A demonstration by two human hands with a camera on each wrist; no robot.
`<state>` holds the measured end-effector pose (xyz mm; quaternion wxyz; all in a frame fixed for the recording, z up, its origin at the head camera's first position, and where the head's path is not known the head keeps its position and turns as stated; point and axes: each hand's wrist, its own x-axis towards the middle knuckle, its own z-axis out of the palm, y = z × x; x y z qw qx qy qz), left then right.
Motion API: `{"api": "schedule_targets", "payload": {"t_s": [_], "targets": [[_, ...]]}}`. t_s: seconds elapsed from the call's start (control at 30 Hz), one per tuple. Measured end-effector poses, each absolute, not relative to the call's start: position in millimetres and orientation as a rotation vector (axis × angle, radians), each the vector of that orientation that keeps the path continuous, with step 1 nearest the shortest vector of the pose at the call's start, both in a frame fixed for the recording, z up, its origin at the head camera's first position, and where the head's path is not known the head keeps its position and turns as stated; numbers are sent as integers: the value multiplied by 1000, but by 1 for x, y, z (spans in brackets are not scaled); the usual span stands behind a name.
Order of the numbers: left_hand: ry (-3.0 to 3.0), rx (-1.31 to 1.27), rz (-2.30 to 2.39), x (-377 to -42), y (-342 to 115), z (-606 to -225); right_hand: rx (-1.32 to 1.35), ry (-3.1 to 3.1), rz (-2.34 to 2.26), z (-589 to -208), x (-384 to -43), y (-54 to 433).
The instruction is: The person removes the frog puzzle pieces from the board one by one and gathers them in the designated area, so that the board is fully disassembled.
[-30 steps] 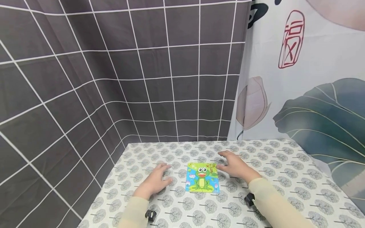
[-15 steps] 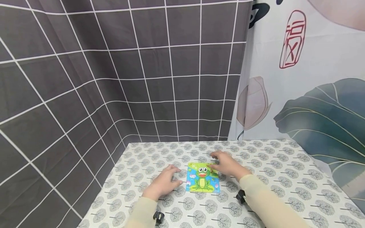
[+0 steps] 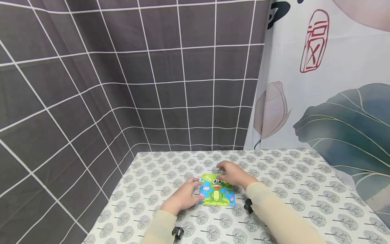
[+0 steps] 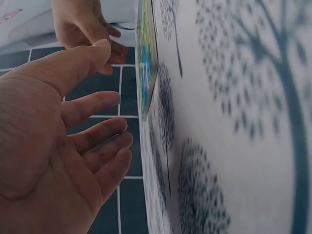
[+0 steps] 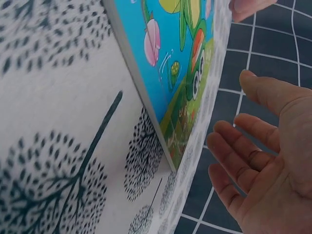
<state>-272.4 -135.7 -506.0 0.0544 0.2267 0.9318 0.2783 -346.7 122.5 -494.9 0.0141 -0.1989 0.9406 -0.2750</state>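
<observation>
A square frog puzzle board (image 3: 217, 196) lies flat on the tree-print tablecloth, showing a green frog on blue and yellow-green. My left hand (image 3: 183, 196) hovers at the board's left edge, thumb and fingers spread apart. In the left wrist view that hand (image 4: 63, 131) is above the cloth with nothing in its grasp. Over the board's upper right part hangs my right hand (image 3: 234, 173), covering that corner. The right wrist view shows the right hand (image 5: 268, 156) with relaxed fingers, apart from the board (image 5: 161, 73).
The tablecloth (image 3: 146, 189) covers the table up to its back edge. Behind it hangs a dark curtain with a white grid (image 3: 195, 115); a white floral curtain (image 3: 280, 108) hangs at the right. Each sleeve carries a small black wrist device (image 3: 178, 232).
My left hand has moved right, up to the board's left edge. The right hand has moved left, from beside the board to over its upper right part. The board has stayed put.
</observation>
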Motion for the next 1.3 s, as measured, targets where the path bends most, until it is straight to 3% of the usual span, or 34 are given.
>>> {"api": "schedule_targets", "payload": {"t_s": [0.67, 1.3], "targets": [[2797, 782, 684, -271, -121, -517, -759, 2874, -782, -511, -362, 104], [2806, 790, 608, -267, -119, -516, -680, 2846, -804, -514, -362, 90]]}}
